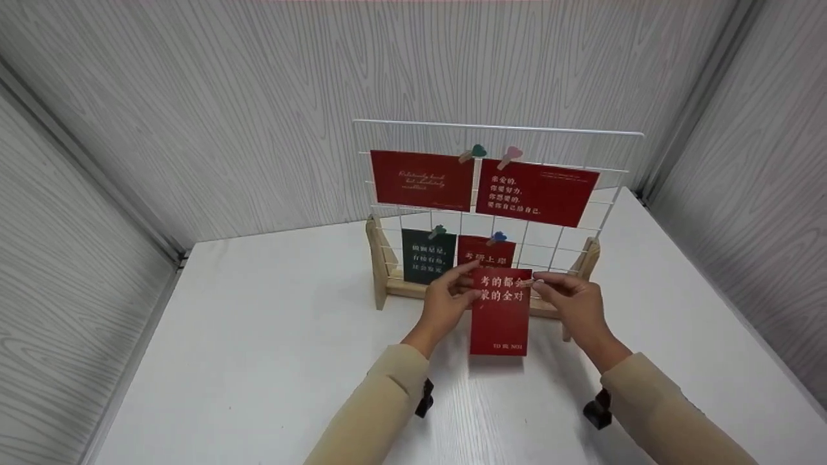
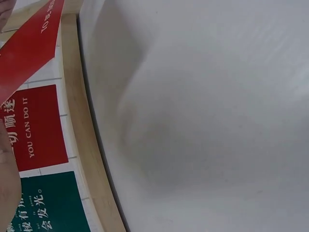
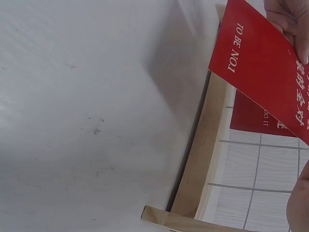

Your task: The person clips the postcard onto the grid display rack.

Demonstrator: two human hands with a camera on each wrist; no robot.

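Note:
A red card (image 1: pixel 499 326) with white lettering hangs upright in front of a white wire grid rack (image 1: pixel 541 240). My left hand (image 1: pixel 447 302) pinches its upper left edge between thumb and fingers. At the upper right edge, my right hand (image 1: pixel 577 309) pinches a small pale piece, apparently a wooden clothespin (image 1: pixel 528 283), mostly hidden by the fingertips. Behind the held card, another red card (image 1: pixel 484 248) hangs under a blue-topped clothespin (image 1: pixel 498 237). A dark green card (image 1: pixel 428 257) hangs to its left under a green-topped clothespin (image 1: pixel 439 230).
Two wide red cards (image 1: pixel 421 182) hang along the grid's upper part, with a green heart clothespin (image 1: pixel 477 151) and a pink one (image 1: pixel 512 155). The rack's wooden base (image 3: pixel 205 130) stands on a white table (image 1: pixel 271 336). Wood-grain panels (image 1: pixel 258 110) enclose the back and sides.

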